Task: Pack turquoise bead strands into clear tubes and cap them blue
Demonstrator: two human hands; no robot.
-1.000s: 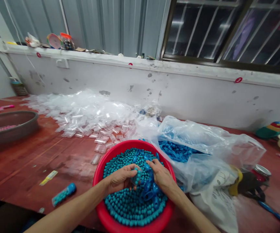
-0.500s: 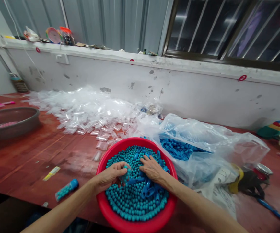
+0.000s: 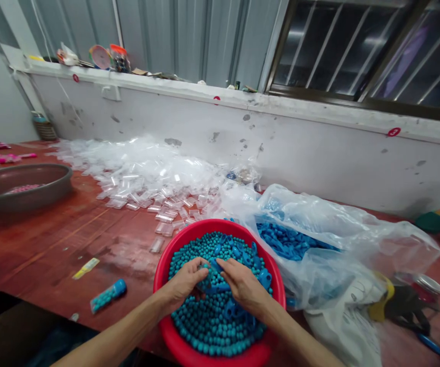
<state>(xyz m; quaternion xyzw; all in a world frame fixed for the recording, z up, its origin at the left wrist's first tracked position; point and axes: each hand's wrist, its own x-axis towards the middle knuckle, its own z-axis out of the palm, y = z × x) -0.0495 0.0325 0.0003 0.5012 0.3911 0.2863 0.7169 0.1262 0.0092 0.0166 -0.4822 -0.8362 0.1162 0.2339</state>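
Note:
A red basin (image 3: 161, 275) holds many teal beads (image 3: 208, 339) and several blue plastic caps (image 3: 265, 278). Over the beads, my left hand (image 3: 187, 280) is closed on a small clear container with teal beads inside. My right hand (image 3: 243, 283) pinches a blue cap (image 3: 216, 264) right beside the container's mouth. Whether cap and container touch is hard to tell. On the red table to the left lies a capped clear tube (image 3: 108, 296) filled with teal beads.
Clear plastic containers (image 3: 147, 173) are heaped behind the basin. A clear bag (image 3: 311, 204) of blue caps (image 3: 286, 239) lies at its right. Further left are a grey basin (image 3: 52, 192) and a yellow-and-white packet (image 3: 86, 268). A white bag (image 3: 348, 311) lies on the right.
My right hand has come up from among the beads and caps with a blue cap and is now close to my left hand. The view has shifted slightly.

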